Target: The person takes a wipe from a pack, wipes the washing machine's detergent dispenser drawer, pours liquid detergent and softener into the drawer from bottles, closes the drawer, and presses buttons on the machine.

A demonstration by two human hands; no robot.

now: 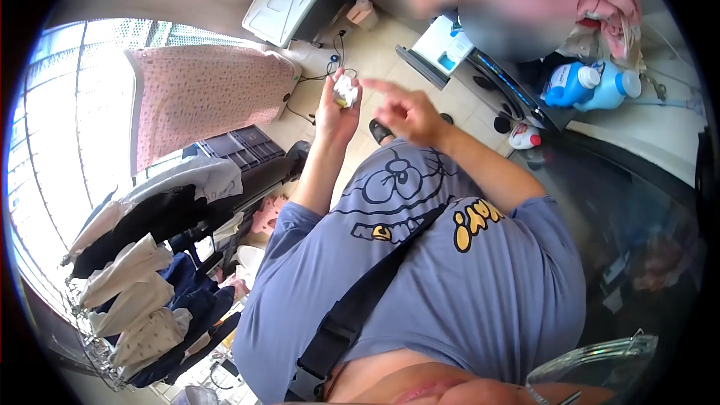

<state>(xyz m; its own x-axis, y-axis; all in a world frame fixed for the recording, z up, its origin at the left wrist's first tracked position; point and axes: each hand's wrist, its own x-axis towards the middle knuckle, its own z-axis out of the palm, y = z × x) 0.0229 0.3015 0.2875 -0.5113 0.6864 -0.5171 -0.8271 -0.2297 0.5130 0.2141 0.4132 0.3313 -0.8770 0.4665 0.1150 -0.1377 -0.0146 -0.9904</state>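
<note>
My left hand (337,116) is raised in front of me, its fingers curled around a small white crumpled item (346,91) with a yellowish-green patch at its lower end. What the item is cannot be made out. Just to the right, my right hand (409,112) has its index finger stretched out toward the item, with a small gap between them. The other fingers of that hand are bent loosely, and nothing shows in them.
An ironing board (210,101) with a pink patterned cover and hanging clothes (135,285) are at left. At upper right are blue bottles (571,85), an open drawer (442,49) and pink fabric (604,0). A white-lidded box (285,6) stands at the top.
</note>
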